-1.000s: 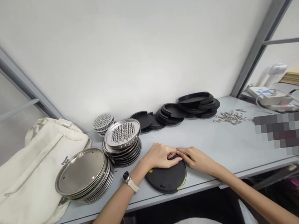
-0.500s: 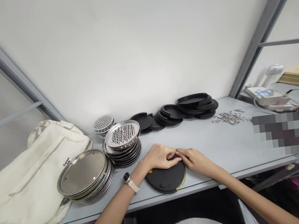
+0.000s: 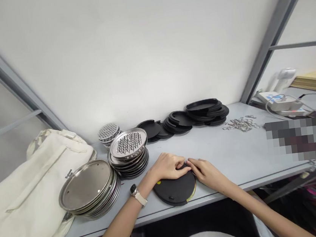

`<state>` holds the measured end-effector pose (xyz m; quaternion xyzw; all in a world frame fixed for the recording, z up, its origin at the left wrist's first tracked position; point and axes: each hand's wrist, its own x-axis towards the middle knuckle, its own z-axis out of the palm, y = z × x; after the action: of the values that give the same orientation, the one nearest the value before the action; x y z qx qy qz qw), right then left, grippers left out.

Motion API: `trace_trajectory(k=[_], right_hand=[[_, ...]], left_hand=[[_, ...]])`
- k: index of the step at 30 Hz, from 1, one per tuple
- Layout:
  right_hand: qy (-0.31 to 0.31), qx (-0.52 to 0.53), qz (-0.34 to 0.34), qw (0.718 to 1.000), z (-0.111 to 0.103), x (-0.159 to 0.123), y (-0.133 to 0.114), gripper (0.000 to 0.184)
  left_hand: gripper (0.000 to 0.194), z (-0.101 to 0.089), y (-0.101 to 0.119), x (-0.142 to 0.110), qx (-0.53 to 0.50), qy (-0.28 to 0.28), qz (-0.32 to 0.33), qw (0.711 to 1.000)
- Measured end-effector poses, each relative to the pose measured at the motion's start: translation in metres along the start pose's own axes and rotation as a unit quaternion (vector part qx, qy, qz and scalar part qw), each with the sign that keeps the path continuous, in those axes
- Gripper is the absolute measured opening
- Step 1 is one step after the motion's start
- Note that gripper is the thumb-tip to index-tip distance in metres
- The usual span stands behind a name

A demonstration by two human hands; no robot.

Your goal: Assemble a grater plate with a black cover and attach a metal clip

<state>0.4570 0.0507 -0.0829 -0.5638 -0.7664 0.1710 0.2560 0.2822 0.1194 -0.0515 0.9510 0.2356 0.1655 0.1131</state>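
Note:
A flat round black disc (image 3: 175,190) lies on the table's front part, with yellow showing along its right edge and at its upper left. My left hand (image 3: 169,166) is closed over the disc's far edge, its thumb lying across the top. At the far right of the rim, my right hand (image 3: 205,170) is closed in a pinch, its fingertips meeting my left fingertips. Between them shows a small shiny metal clip (image 3: 185,163), mostly hidden by fingers.
To the left stand stacked metal discs (image 3: 87,185), grater discs (image 3: 129,144) and a cream cloth bag (image 3: 48,180). Black round trays (image 3: 181,119) lie along the wall. A pile of metal clips (image 3: 241,124) and a white device (image 3: 277,99) are at the right.
The right fingertips have shifted slightly, and a bit of shiny metal shows more clearly between the hands. The disc and the left hand keep their place; the view has moved a little.

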Motion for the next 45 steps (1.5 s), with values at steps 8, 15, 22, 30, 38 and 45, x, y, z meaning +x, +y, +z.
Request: trace_trajectory(k=[8, 15, 22, 30, 38, 45], right_hand=[[0.006, 0.014, -0.001, 1.0, 0.001, 0.0, 0.001, 0.028], [0.029, 0.049, 0.022, 0.998, 0.0, -0.002, 0.001, 0.031], [0.041, 0.098, 0.04, 0.994, 0.0, -0.002, -0.001, 0.032], [0.05, 0.16, 0.047, 0.985, -0.002, -0.004, -0.001, 0.028], [0.058, 0.209, 0.041, 0.975, -0.003, -0.003, 0.002, 0.02], [0.053, 0.225, 0.031, 0.972, -0.004, -0.003, 0.001, 0.024]], left_hand=[[0.037, -0.001, -0.001, 0.001, -0.017, -0.005, -0.014, 1.0], [0.036, -0.003, -0.008, 0.002, 0.008, 0.018, -0.029, 0.999], [0.022, -0.004, -0.007, 0.0, 0.084, 0.027, -0.067, 0.994], [0.017, -0.007, 0.005, -0.003, 0.138, -0.009, -0.075, 0.987], [0.014, -0.009, 0.011, -0.003, 0.124, -0.031, -0.017, 0.992], [0.016, -0.007, 0.009, -0.004, 0.094, -0.011, -0.017, 0.995]])
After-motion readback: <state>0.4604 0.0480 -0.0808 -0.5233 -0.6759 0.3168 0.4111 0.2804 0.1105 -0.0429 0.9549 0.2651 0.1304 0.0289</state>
